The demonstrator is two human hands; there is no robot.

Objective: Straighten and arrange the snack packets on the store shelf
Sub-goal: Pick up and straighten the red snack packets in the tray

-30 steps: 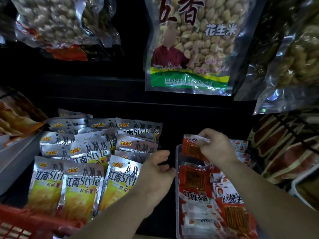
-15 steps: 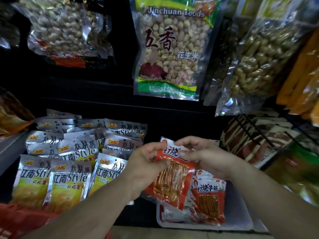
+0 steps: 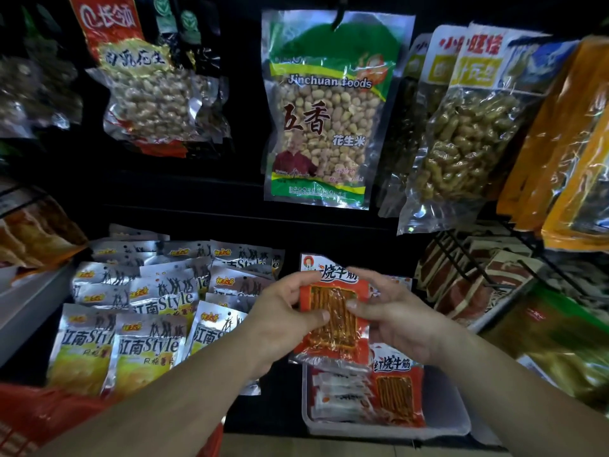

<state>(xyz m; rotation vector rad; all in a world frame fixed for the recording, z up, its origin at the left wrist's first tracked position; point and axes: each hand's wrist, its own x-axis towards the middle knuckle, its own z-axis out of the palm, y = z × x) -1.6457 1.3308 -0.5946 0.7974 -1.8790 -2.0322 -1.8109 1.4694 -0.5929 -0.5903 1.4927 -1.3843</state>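
Snack packet [image 3: 334, 339] gripped at side edges: left hand [image 3: 283, 313], right hand [image 3: 397, 316]; above tray [image 3: 456, 420].

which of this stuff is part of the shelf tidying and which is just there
Job: red packet, held by left hand and right hand; clear tray; silver packets.
Just there: hanging peanut bag; orange bags; red basket.
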